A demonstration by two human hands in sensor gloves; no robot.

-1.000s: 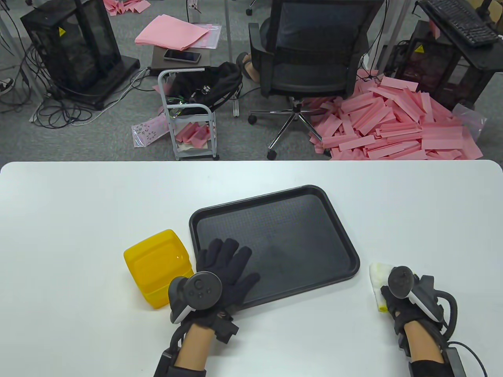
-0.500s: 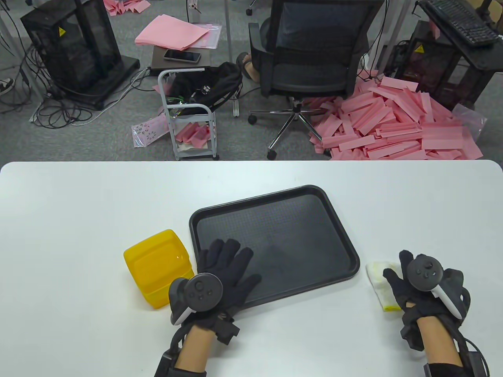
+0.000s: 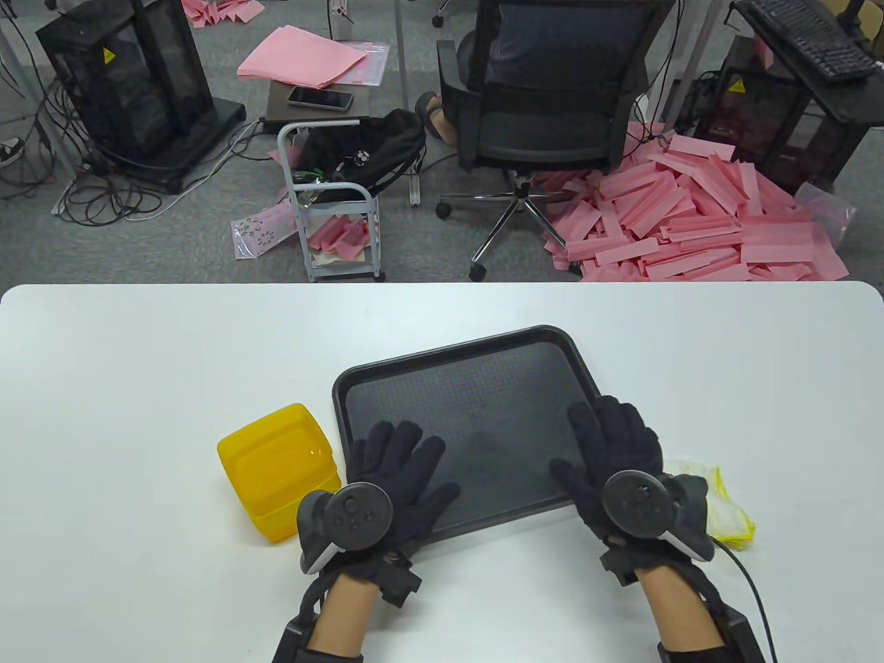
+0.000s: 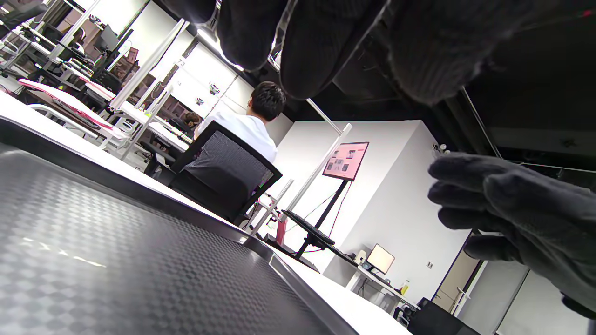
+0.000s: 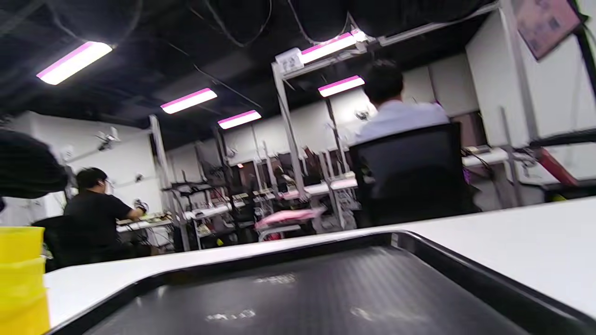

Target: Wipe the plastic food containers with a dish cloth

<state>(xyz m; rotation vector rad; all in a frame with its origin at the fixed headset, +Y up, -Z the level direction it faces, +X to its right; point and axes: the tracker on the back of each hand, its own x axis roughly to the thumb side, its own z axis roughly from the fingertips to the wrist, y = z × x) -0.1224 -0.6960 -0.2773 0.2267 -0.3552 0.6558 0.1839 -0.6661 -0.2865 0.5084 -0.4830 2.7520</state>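
Observation:
A stack of yellow plastic containers (image 3: 276,469) stands upside down on the white table, left of a black tray (image 3: 483,407); it also shows at the left edge of the right wrist view (image 5: 21,279). A white and yellow dish cloth (image 3: 722,501) lies on the table right of the tray. My left hand (image 3: 397,469) rests flat and open on the tray's near left corner. My right hand (image 3: 611,449) rests flat and open on the tray's near right corner, just left of the cloth. Neither hand holds anything.
The tray (image 4: 116,260) fills the low part of both wrist views (image 5: 326,288). Beyond the table's far edge stand an office chair (image 3: 545,103), a small cart (image 3: 331,200) and a heap of pink strips (image 3: 697,214) on the floor.
My right hand let go of the dish cloth and moved left onto the tray's near right corner, opening flat. The cloth stays on the table. The left hand has not moved.

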